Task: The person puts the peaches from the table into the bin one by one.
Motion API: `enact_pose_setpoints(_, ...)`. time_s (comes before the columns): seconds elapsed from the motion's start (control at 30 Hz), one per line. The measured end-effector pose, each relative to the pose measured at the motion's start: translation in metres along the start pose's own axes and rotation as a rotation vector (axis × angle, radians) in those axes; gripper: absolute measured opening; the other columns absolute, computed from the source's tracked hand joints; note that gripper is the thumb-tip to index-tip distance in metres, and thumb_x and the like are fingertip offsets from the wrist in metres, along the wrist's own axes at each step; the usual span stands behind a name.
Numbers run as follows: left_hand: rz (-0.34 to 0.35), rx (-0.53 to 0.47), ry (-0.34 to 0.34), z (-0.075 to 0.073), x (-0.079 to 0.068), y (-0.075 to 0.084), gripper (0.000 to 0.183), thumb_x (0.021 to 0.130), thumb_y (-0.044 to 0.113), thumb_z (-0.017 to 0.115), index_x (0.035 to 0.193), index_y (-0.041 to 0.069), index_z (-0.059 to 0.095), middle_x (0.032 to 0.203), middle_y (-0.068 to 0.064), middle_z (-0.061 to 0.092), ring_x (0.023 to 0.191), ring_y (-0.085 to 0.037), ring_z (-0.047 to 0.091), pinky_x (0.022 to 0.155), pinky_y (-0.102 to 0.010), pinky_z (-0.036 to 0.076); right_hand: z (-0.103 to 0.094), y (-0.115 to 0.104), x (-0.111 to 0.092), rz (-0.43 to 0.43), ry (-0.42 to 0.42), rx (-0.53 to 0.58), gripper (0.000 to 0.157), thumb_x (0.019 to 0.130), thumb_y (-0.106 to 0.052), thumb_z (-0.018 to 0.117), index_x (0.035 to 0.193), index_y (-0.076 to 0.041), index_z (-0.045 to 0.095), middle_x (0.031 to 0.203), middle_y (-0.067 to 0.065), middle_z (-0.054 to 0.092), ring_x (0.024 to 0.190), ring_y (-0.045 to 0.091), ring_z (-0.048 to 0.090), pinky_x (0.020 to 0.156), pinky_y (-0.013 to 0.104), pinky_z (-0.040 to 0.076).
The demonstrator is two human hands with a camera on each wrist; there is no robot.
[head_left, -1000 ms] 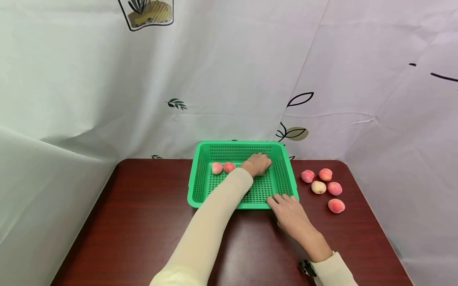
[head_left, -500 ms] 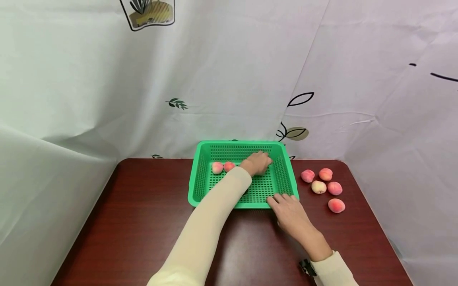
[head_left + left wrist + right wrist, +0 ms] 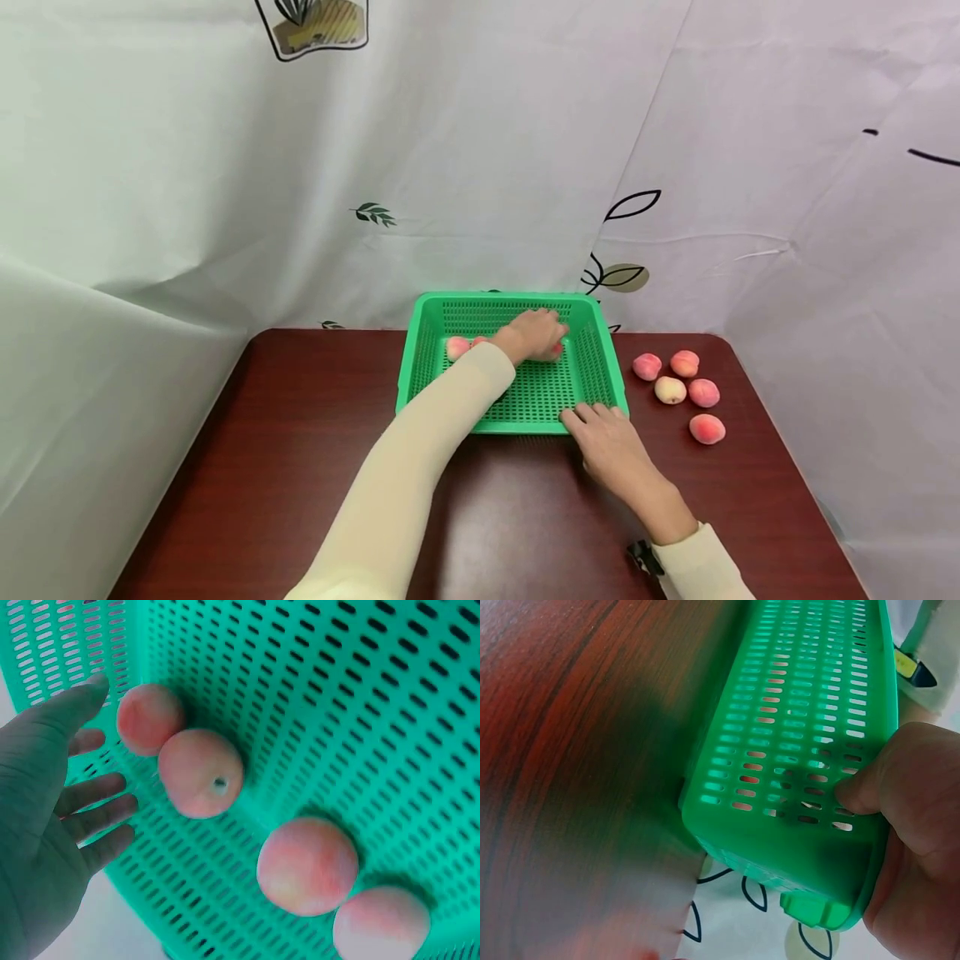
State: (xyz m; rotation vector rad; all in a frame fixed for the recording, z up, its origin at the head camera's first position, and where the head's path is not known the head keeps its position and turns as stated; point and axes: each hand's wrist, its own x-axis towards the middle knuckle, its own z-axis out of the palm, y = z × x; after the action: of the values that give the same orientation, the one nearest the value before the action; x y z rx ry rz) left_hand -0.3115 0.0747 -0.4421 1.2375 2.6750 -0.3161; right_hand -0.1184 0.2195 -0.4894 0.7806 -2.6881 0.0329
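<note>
A green plastic basket (image 3: pixel 521 428) with slotted walls stands at the far side of the table. My left hand (image 3: pixel 534 333) reaches inside it, near the back wall. In the left wrist view the left hand (image 3: pixel 56 780) has its fingers extended and apart, holding nothing. Beside them a peach (image 3: pixel 150 720) touches a second peach (image 3: pixel 201 774); two more peaches (image 3: pixel 307 866) lie further along the basket. At the front right corner my right hand (image 3: pixel 609 446) holds the basket's rim. Its thumb (image 3: pixel 862 791) presses the outer wall in the right wrist view; the other fingers are mostly hidden.
Several loose peaches (image 3: pixel 670 390) lie on the dark red wooden table (image 3: pixel 300 450) to the right of the basket. A white patterned cloth (image 3: pixel 480 167) hangs right behind the table and along both sides.
My left hand has shifted slightly left and back inside the basket, and a peach now shows under its right side. The right hand stays on the rim.
</note>
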Motion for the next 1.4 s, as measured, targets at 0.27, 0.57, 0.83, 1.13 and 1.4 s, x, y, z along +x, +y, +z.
enact_pose_setpoints(0.27, -0.012, 0.074, 0.015, -0.01, -0.022, -0.003, 0.069, 0.106, 0.058, 0.044, 0.163, 0.021, 0.031, 0.165, -0.012, 0.036, 0.151, -0.029, 0.038, 0.121, -0.046, 0.037, -0.001, 0.001, 0.002, -0.014, 0.015, 0.001, 0.033, 0.075, 0.007, 0.073, 0.098, -0.011, 0.058, 0.085, 0.006, 0.059, 0.07, 0.026, 0.051, 0.061, 0.033, 0.031)
enact_pose_setpoints(0.57, 0.013, 0.085, 0.107, -0.015, -0.058, -0.001, 0.078, 0.104, 0.067, 0.034, 0.167, 0.026, 0.013, 0.173, -0.011, 0.019, 0.158, -0.033, 0.025, 0.126, -0.052, 0.025, -0.002, 0.0, 0.001, 0.001, -0.016, -0.008, 0.033, 0.076, 0.006, 0.075, 0.098, -0.012, 0.058, 0.086, 0.005, 0.059, 0.071, 0.026, 0.052, 0.061, 0.032, 0.032)
enact_pose_setpoints(0.83, 0.04, 0.009, 0.138, -0.009, -0.096, 0.003, 0.079, 0.103, 0.07, 0.03, 0.167, 0.027, 0.012, 0.173, -0.011, 0.015, 0.159, -0.038, 0.017, 0.127, -0.057, 0.02, -0.003, 0.0, 0.001, 0.005, -0.029, -0.006, 0.036, 0.073, 0.007, 0.076, 0.099, -0.011, 0.058, 0.088, 0.005, 0.06, 0.072, 0.027, 0.053, 0.061, 0.033, 0.033)
enact_pose_setpoints(1.13, 0.026, 0.008, 0.146, -0.009, -0.135, 0.004, 0.083, 0.102, 0.072, 0.031, 0.168, 0.026, 0.009, 0.173, -0.01, 0.017, 0.16, -0.039, 0.014, 0.127, -0.058, 0.017, -0.004, -0.001, 0.001, 0.011, -0.029, 0.001, 0.039, 0.072, 0.006, 0.077, 0.102, -0.012, 0.06, 0.09, 0.006, 0.061, 0.074, 0.028, 0.055, 0.062, 0.034, 0.034)
enact_pose_setpoints(1.4, 0.002, 0.028, 0.188, -0.005, -0.17, 0.002, 0.086, 0.1, 0.074, 0.034, 0.167, 0.022, 0.018, 0.17, -0.013, 0.027, 0.157, -0.042, 0.023, 0.125, -0.061, 0.021, -0.004, -0.003, 0.002, -0.004, 0.03, 0.011, 0.039, 0.071, 0.008, 0.074, 0.103, -0.01, 0.061, 0.089, 0.006, 0.061, 0.072, 0.028, 0.054, 0.061, 0.033, 0.033)
